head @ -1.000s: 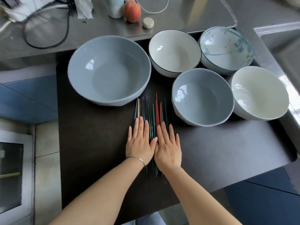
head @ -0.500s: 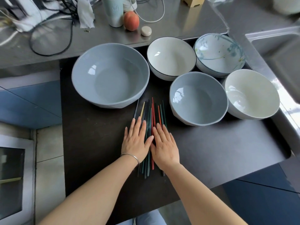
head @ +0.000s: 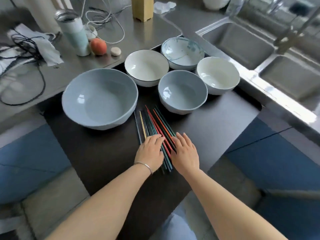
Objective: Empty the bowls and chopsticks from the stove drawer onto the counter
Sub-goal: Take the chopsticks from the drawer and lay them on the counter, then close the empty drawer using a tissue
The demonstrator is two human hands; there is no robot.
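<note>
The left hand [head: 150, 151], ringed at the wrist by a thin silver bangle [head: 144, 166], is laid flat and unclenched on the left part of a bundle of thin coloured chopsticks [head: 156, 128]; nothing is gripped by it. The right hand [head: 185, 152] is pressed palm-down, fingers spread, against the right edge of the same bundle, and it too is relaxed rather than closed around anything. The chopsticks, in red, orange, teal, dark and pale wood tones, are lined up side by side on the dark flat surface of the pulled-out stove drawer [head: 97, 153], their far tips fanned out beyond the hands.

Just beyond and left of the chopsticks, a large grey-blue ceramic bowl [head: 100, 98] is seated on the drawer. Just beyond and right of them, a smaller grey-blue bowl [head: 182, 91] is found. Behind that one, a white bowl with a dark rim [head: 146, 67], a white bowl with blue painted markings [head: 182, 52] and a plain cream bowl [head: 218, 75] are grouped closely.

Further from the chopsticks, on the stainless steel table [head: 69, 73], a pale green tumbler [head: 74, 34], a peach [head: 98, 46], a small round pale stone-like object [head: 115, 51], tangled cables and crumpled white paper are seen.
</note>
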